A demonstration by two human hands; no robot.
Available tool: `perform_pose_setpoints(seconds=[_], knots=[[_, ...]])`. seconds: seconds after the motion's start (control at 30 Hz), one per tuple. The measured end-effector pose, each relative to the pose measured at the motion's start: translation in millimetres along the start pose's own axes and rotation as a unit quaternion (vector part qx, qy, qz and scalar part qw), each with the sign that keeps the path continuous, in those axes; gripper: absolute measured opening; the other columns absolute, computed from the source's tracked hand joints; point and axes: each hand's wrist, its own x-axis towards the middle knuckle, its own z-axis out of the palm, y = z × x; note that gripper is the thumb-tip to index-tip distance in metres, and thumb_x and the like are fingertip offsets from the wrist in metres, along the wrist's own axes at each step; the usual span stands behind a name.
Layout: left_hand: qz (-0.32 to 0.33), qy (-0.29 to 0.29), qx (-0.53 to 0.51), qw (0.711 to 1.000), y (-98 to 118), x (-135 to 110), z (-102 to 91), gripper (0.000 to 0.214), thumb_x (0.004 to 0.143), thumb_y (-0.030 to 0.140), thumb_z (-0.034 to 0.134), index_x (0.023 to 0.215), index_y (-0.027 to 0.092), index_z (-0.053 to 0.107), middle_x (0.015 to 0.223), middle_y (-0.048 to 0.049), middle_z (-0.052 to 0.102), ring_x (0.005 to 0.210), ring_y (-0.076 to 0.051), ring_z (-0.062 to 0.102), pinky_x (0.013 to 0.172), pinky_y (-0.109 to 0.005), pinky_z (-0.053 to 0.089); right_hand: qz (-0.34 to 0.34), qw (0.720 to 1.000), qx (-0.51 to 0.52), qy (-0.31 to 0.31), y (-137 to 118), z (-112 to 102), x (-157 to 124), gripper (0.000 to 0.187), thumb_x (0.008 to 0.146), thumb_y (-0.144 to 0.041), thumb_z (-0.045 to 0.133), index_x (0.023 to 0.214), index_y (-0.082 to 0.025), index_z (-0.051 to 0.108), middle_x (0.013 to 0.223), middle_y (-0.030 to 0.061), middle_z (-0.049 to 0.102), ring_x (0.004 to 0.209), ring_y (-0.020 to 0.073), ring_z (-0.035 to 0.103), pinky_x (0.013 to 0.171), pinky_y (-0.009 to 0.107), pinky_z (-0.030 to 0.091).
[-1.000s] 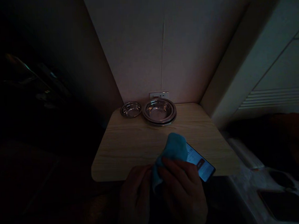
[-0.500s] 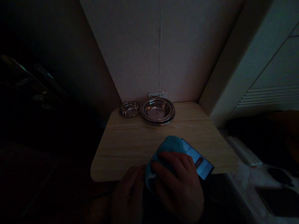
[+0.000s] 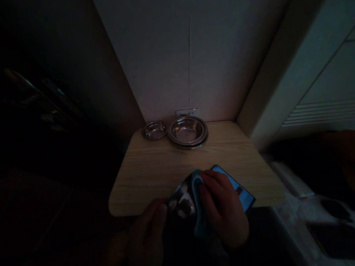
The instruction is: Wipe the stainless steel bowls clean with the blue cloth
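My left hand point(image 3: 148, 229) grips the left rim of a shiny metal bowl point(image 3: 182, 203), thumb on top. The bowl is tilted over the table's front edge; its lower part is lost in the dark. My right hand point(image 3: 223, 208) is closed on a teal cloth point(image 3: 198, 205), which it presses against the bowl's right side. Partly behind the right hand, a phone point(image 3: 242, 195) with a lit screen lies on the table.
On the wooden table point(image 3: 143, 170) a small metal bowl point(image 3: 154, 131) stands at the back left, beside stacked metal bowls point(image 3: 188, 132). A wall socket point(image 3: 187, 112) is behind them. At the lower right a dark flat rectangular object point(image 3: 339, 239) lies on a pale surface.
My right hand has slid right with the cloth, uncovering the bowl's shiny surface. The cloth is bunched more tightly under the fingers. My left hand stays at the rim, slightly further left.
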Motion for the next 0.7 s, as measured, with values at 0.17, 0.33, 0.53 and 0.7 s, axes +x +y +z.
perform_pose_setpoints(seconds=[0.17, 0.33, 0.53, 0.7], knots=[[0.015, 0.023, 0.01, 1.0, -6, 2, 0.9, 0.036, 0.072, 0.05, 0.053, 0.067, 0.016, 0.066, 0.07, -0.0052, 0.069, 0.064, -0.019, 0.063, 0.062, -0.024, 0.051, -0.156, 0.986, -0.06, 0.001, -27, -1, -2, 0.019, 0.083, -0.023, 0.052, 0.097, -0.023, 0.065, 0.102, 0.0066, 0.063, 0.091, 0.0248, 0.052, 0.079, 0.045, 0.041], [0.02, 0.021, -0.014, 0.999, -5, 0, 3.6, 0.036, 0.078, 0.047, 0.048, 0.075, 0.016, 0.067, 0.071, -0.0032, 0.069, 0.064, -0.017, 0.063, 0.058, -0.022, 0.049, -0.086, 0.996, -0.033, 0.007, -10, 2, 10, 0.022, 0.085, -0.02, 0.047, 0.1, -0.019, 0.063, 0.101, 0.0085, 0.063, 0.092, 0.0232, 0.054, 0.077, 0.04, 0.044], [0.03, 0.019, -0.008, 0.999, 0, 2, 5.8, 0.036, 0.077, 0.046, 0.049, 0.071, 0.016, 0.067, 0.066, -0.0029, 0.068, 0.061, -0.017, 0.062, 0.059, -0.021, 0.05, -0.096, 0.995, -0.04, 0.002, -14, 6, 1, 0.023, 0.083, -0.019, 0.049, 0.101, -0.018, 0.064, 0.104, 0.01, 0.063, 0.095, 0.0255, 0.053, 0.077, 0.042, 0.046], [0.037, 0.018, -0.013, 0.999, -6, 2, 8.5, 0.036, 0.076, 0.047, 0.05, 0.069, 0.017, 0.067, 0.066, -0.0034, 0.068, 0.062, -0.017, 0.062, 0.06, -0.021, 0.05, -0.153, 0.988, -0.016, 0.004, -24, 5, -4, 0.021, 0.08, -0.018, 0.051, 0.096, -0.02, 0.065, 0.103, 0.0069, 0.064, 0.094, 0.0254, 0.052, 0.079, 0.042, 0.045]])
